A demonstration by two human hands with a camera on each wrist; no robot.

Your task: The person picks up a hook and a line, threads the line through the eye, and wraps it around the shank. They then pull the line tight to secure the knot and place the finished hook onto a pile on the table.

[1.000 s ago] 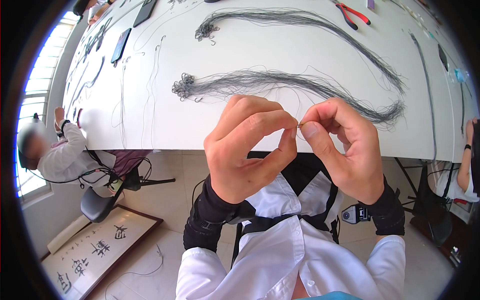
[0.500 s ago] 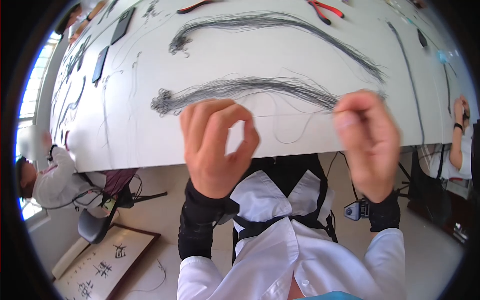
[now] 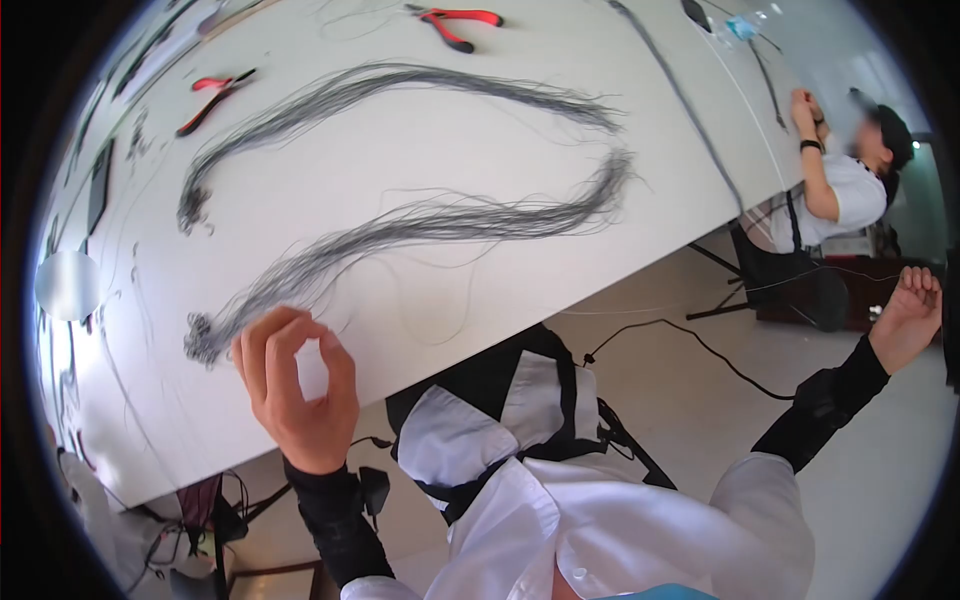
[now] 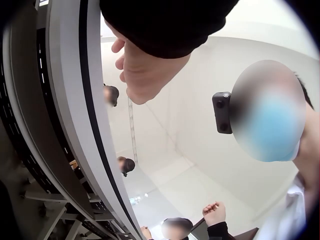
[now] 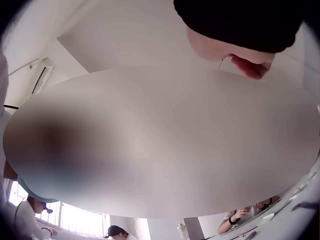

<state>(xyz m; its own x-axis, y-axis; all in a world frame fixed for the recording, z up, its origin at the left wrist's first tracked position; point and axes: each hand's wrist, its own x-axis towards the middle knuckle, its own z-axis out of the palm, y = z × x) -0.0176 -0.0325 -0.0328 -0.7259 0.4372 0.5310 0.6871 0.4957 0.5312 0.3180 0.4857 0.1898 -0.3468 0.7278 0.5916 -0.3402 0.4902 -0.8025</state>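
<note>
L hand and R hand were pinched together a sec ago; now they're far apart. L stays at the table edge, thumb & forefinger curled as if pinching. R is flung out wide, fingers curled; can't tell if it grips anything. A faint thread seems to run toward R, prob. pulled taut. Wire bundle is thin, grey, wispy, with a knotted end near L.
</note>
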